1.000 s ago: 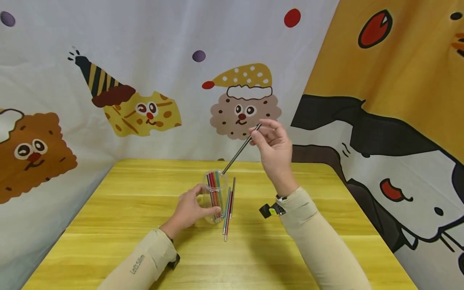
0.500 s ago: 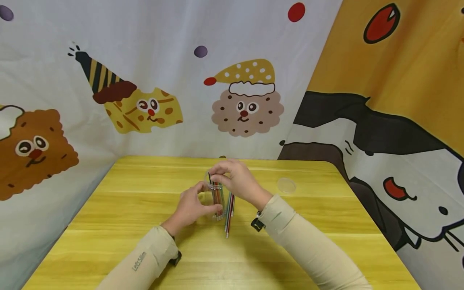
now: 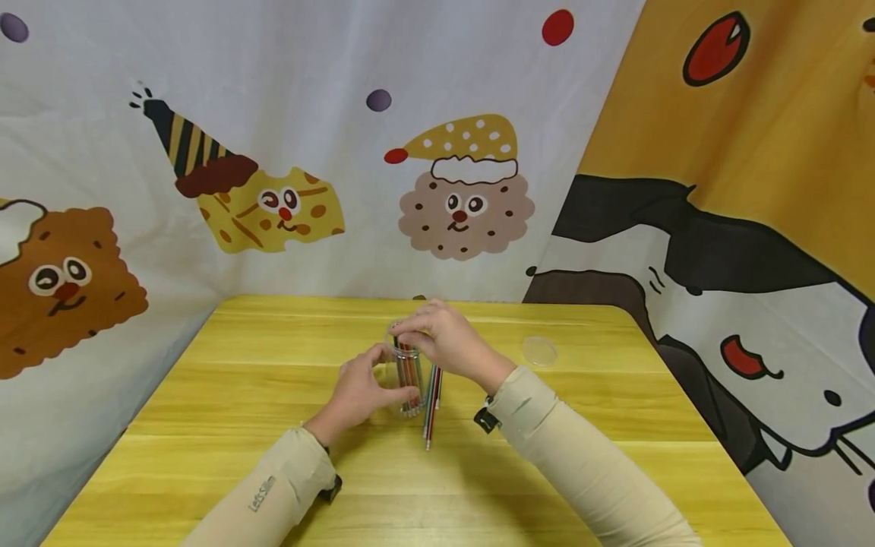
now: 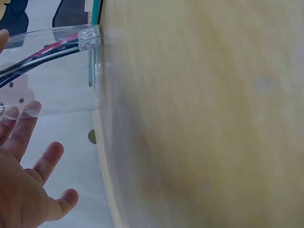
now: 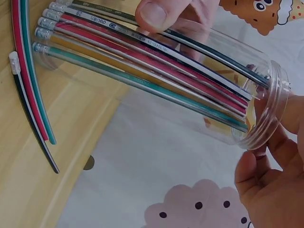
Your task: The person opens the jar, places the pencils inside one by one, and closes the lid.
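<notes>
My left hand (image 3: 358, 395) grips a clear plastic jar (image 5: 280, 109) around its side, thumb toward the front. Inside lean several striped pencils (image 5: 156, 59) in red, teal, yellow and black, with eraser ends at the bottom. At the mouth, my right hand (image 3: 447, 342) pinches the upper end of a dark pencil (image 5: 213, 58) that stands within the jar; the fingertips are partly hidden by the rim. Right of the jar, several loose pencils (image 3: 430, 414) lie on the table. The left wrist view shows the jar base and spread fingers of the left hand (image 4: 23, 180).
A round clear lid (image 3: 540, 351) lies on the yellow wood-grain table (image 3: 547, 471), right of the right hand. Behind the table hangs a white curtain (image 3: 307, 83) with cartoon prints.
The right hand has come down from above with the dark pencil, which now stands in the jar. The lid, earlier hidden behind the right arm, shows. The left hand keeps its grip.
</notes>
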Demonstrator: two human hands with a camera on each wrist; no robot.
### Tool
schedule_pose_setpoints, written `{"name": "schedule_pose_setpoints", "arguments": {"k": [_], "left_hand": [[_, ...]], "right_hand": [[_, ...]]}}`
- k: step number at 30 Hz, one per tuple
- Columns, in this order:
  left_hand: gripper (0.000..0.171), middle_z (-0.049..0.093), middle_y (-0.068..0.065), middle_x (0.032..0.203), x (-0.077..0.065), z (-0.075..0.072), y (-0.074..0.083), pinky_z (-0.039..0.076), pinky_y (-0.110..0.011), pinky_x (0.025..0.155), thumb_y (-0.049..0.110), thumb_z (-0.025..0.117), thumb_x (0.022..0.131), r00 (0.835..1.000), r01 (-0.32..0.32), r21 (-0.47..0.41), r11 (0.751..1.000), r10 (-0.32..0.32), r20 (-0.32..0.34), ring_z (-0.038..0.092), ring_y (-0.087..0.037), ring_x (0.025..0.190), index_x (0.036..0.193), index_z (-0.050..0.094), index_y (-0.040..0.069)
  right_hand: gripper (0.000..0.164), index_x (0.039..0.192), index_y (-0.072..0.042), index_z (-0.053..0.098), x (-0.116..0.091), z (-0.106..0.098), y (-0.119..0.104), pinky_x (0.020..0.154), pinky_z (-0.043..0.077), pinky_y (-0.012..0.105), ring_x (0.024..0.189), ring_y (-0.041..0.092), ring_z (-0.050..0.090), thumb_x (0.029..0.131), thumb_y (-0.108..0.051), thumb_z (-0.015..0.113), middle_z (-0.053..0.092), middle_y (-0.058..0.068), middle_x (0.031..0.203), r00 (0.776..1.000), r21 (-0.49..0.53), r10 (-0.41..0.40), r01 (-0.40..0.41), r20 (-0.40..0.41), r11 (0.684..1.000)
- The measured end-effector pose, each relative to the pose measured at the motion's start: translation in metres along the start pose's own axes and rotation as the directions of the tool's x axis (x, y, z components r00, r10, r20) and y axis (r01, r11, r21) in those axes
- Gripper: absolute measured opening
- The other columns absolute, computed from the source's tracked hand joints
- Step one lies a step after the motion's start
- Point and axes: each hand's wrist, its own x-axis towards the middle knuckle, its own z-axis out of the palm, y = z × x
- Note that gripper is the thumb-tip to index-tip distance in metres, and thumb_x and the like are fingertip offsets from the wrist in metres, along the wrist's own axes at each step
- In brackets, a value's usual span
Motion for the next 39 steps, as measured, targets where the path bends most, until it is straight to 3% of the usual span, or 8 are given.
{"name": "schedule_pose_setpoints", "arguments": {"k": [4,9,15,21,25,29,33,39], "left_hand": [[0.065,0.067,-0.007,0.142,0.001,0.001,-0.001,0.047,-0.064,0.111,0.054,0.094,0.079,1.0,0.017,0.002,1.0,-0.017,0.0,0.056,-0.038,0.139,0.129,0.064,0.025],[0.065,0.066,-0.005,0.142,0.0,0.001,-0.001,0.048,-0.064,0.11,0.054,0.094,0.078,0.999,0.041,0.019,0.999,-0.041,-0.006,0.056,-0.038,0.138,0.128,0.063,0.026],[0.064,0.069,-0.001,0.135,-0.002,0.001,-0.001,0.048,-0.063,0.111,0.051,0.097,0.076,0.999,0.045,0.019,0.999,-0.045,-0.016,0.058,-0.036,0.136,0.125,0.064,0.027],[0.064,0.069,0.0,0.135,-0.001,0.003,-0.001,0.048,-0.063,0.111,0.05,0.097,0.076,0.999,0.047,0.011,0.999,-0.047,-0.025,0.058,-0.035,0.135,0.126,0.064,0.027],[0.064,0.069,0.0,0.136,0.0,0.003,-0.001,0.047,-0.064,0.111,0.051,0.096,0.076,0.998,0.054,0.017,0.998,-0.053,-0.03,0.057,-0.035,0.136,0.127,0.064,0.028],[0.064,0.068,-0.002,0.138,0.001,0.002,0.0,0.047,-0.064,0.111,0.05,0.096,0.077,0.998,0.056,0.015,0.998,-0.055,-0.028,0.056,-0.036,0.136,0.127,0.064,0.027],[0.064,0.067,-0.001,0.139,0.0,0.001,0.001,0.047,-0.064,0.112,0.05,0.096,0.077,0.998,0.064,0.01,0.998,-0.063,-0.023,0.055,-0.038,0.138,0.127,0.064,0.028],[0.063,0.068,0.0,0.138,-0.001,0.002,-0.001,0.046,-0.064,0.112,0.051,0.096,0.077,0.998,0.068,0.015,0.998,-0.068,-0.018,0.054,-0.037,0.138,0.126,0.063,0.029]], "right_hand": [[0.033,0.141,-0.017,0.072,-0.002,-0.004,0.008,0.087,0.059,0.037,0.1,0.019,0.066,0.11,-0.023,0.062,0.077,0.005,0.124,0.986,0.126,0.158,-0.15,-0.056,0.981],[0.036,0.143,-0.012,0.068,-0.006,0.004,0.045,0.08,0.059,0.04,0.095,0.023,0.07,0.112,-0.029,0.058,0.078,0.012,0.12,0.884,0.274,0.444,-0.396,-0.143,0.876],[0.041,0.15,-0.015,0.062,-0.029,0.05,0.1,0.063,0.055,0.031,0.08,0.018,0.068,0.11,-0.026,0.061,0.078,0.013,0.12,0.764,-0.019,0.643,-0.643,0.056,0.765],[0.048,0.149,-0.022,0.064,-0.042,0.073,0.122,0.082,0.062,0.043,0.11,0.032,0.071,0.106,-0.003,0.056,0.07,0.018,0.138,0.804,-0.219,0.569,-0.532,0.174,0.818],[0.039,0.144,-0.021,0.069,-0.044,0.072,0.124,0.103,0.059,0.054,0.125,0.037,0.067,0.109,-0.01,0.055,0.068,0.02,0.137,0.816,-0.259,0.545,-0.493,0.194,0.831],[0.026,0.128,-0.012,0.076,-0.048,0.068,0.126,0.103,0.059,0.05,0.119,0.032,0.07,0.111,-0.021,0.059,0.073,0.014,0.129,0.818,-0.24,0.554,-0.513,0.154,0.824],[0.024,0.117,-0.009,0.074,-0.052,0.065,0.129,0.09,0.06,0.045,0.1,0.024,0.07,0.104,-0.029,0.072,0.075,0.009,0.116,0.763,-0.194,0.636,-0.611,0.112,0.767],[0.042,0.138,-0.004,0.061,-0.056,0.062,0.131,0.088,0.06,0.046,0.101,0.029,0.072,0.101,-0.017,0.075,0.074,0.015,0.122,0.667,-0.107,0.738,-0.731,0.103,0.674]]}}
